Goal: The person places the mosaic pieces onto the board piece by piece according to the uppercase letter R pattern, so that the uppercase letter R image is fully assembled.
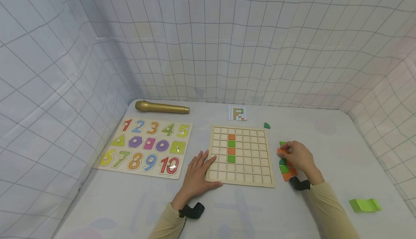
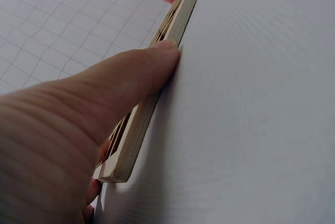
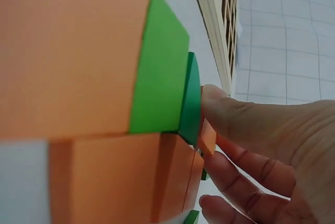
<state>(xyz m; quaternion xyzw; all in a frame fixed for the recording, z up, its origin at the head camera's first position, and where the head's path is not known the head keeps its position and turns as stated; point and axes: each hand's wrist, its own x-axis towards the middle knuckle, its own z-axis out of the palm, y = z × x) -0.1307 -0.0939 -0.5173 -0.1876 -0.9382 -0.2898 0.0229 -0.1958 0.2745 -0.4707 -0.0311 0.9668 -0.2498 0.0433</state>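
A wooden grid board (image 1: 253, 169) lies on the table, with several orange and green square tiles (image 1: 231, 144) in one column. My left hand (image 1: 197, 180) rests at its lower left corner, fingers extended, and in the left wrist view the thumb (image 2: 141, 69) lies against the board's edge. Right of the board, my right hand (image 1: 301, 158) pinches an orange tile (image 3: 209, 136) between thumb and fingers. Under and beside that hand are loose orange tiles (image 1: 287, 176), green tiles (image 1: 284, 169) and a dark green curved piece (image 3: 191, 101).
A number-and-shape puzzle (image 1: 143, 172) lies on the left, behind it a gold microphone (image 1: 164, 108). A small pattern card (image 1: 237, 113) and a dark green quarter-circle piece (image 1: 267, 125) lie beyond the board. A light green block (image 1: 365, 205) sits far right.
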